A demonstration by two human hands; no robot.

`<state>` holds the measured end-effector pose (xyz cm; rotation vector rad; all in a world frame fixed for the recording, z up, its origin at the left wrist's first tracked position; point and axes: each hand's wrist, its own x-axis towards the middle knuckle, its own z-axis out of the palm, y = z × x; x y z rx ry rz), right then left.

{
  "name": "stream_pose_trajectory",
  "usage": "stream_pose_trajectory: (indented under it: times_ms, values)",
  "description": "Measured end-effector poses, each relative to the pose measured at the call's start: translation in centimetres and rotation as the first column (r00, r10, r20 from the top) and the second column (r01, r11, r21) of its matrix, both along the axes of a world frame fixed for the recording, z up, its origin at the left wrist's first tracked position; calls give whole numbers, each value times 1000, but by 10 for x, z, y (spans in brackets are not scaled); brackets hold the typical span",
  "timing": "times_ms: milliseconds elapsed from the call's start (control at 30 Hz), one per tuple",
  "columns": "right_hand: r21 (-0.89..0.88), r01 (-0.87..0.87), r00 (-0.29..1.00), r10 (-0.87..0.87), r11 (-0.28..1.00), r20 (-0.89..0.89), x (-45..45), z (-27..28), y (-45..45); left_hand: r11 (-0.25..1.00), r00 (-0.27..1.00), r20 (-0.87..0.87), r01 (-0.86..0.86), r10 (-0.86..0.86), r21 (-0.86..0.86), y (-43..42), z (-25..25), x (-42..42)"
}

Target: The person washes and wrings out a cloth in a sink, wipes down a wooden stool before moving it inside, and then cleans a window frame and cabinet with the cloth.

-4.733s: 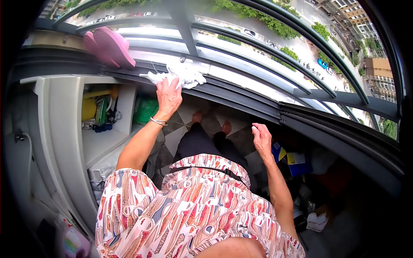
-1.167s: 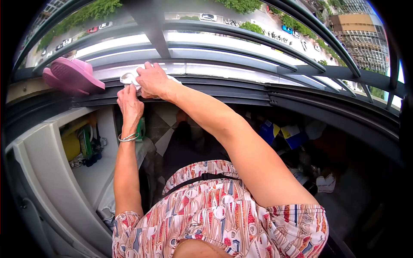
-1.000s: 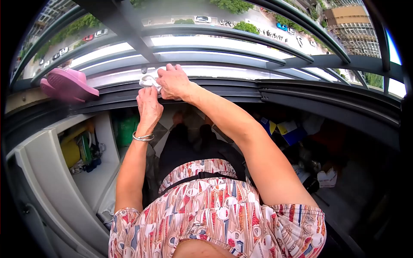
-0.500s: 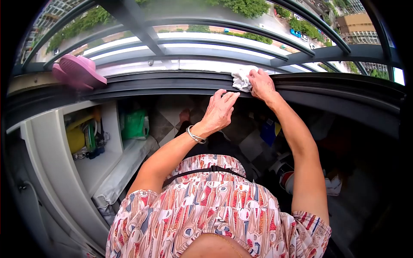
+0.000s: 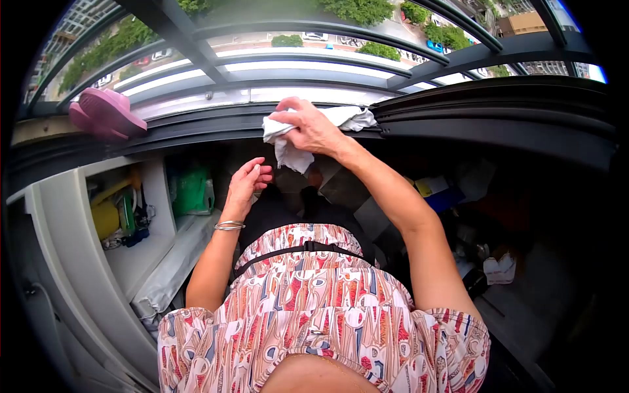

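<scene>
A white cloth is gripped in my right hand at the dark window track. One end of the cloth stretches to the right along the track, and another part hangs down over its inner edge. My left hand is lower and to the left, apart from the cloth. Its fingers are loosely bent and spread, with nothing in them. A metal bangle circles the left wrist.
Pink slippers rest on the sill at the left. Metal bars stand beyond the track, with a street far below. A white cabinet with an open shelf and a green bag are at the left.
My right hand has moved left along the track with the cloth, which was bunched up and now hangs spread out. My left hand has drawn back from the track, down and left.
</scene>
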<state>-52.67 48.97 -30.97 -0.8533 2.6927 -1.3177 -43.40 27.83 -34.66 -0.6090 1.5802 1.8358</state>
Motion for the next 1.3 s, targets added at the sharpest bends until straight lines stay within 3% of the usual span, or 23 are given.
stream_pose_trajectory:
  times_ms: [33, 100, 233, 300, 433, 500, 567, 633, 700, 767, 833, 900, 933, 967, 1033, 1100, 1167, 1300]
  values:
    - [229, -75, 997, 71, 971, 24, 7, -21, -24, 984, 989, 90, -128, 118, 123, 6, -4, -3]
    - [502, -29, 982, 118, 864, -148, 24, -49, -49, 963, 984, 109, -165, 144, 215, 12, -9, -10]
    - [476, 53, 981, 43, 878, -187, 36, -67, -16, 975, 989, 112, -120, 101, 187, 14, -24, -22]
    - [496, 168, 951, -9, 852, -308, 44, -70, 21, 981, 992, 95, -99, 84, 166, 23, -21, -23]
    - [561, 140, 976, -18, 816, -219, 61, -62, 104, 988, 994, 111, -1, -17, 157, 44, -17, -22]
    - [525, 46, 997, -9, 850, -73, 60, -60, 131, 977, 987, 129, 70, -97, 200, 53, -14, -20]
    - [351, 17, 1000, -22, 936, 11, 55, -62, 139, 953, 979, 109, 139, -173, 268, 58, -14, -13]
    - [153, 171, 949, -205, 973, 239, 48, -33, 135, 926, 969, 129, 155, -210, 344, 59, 0, -9]
    - [-229, 503, 694, -232, 833, 681, 34, 6, 109, 859, 959, 206, 63, -192, 507, 57, 6, -7]
    - [-395, 505, 640, -27, 767, 768, 26, 40, 74, 782, 943, 327, -161, -58, 602, 60, 24, -10]
    - [-432, 392, 664, 75, 812, 744, 31, 61, 23, 597, 943, 319, -312, 98, 739, 56, 48, -17]
    - [-292, 22, 710, 191, 956, 678, 39, 70, -19, 475, 949, 230, -308, 216, 824, 41, 32, -18]
    - [-212, -127, 826, 222, 969, 519, 43, 70, -35, 420, 884, 223, -400, 410, 814, 34, 21, -17]
    - [-104, -254, 899, 274, 962, 341, 47, 69, -46, 373, 840, 244, -451, 485, 811, 20, -2, -13]
    - [-7, -238, 959, 236, 971, 155, 47, 72, -56, 463, 793, 127, -468, 596, 753, -18, -1, 0]
    - [-33, -162, 950, 165, 986, 264, 47, 62, -52, 453, 674, 166, -637, 720, 624, -65, -9, 14]
    - [-74, -14, 741, 60, 997, 669, 50, 45, -42, 412, 618, 195, -693, 762, 591, -117, -20, 22]
    - [-1, 53, 737, -38, 999, 675, 61, 13, -29, 197, 270, 51, -807, 962, 557, -199, -45, -18]
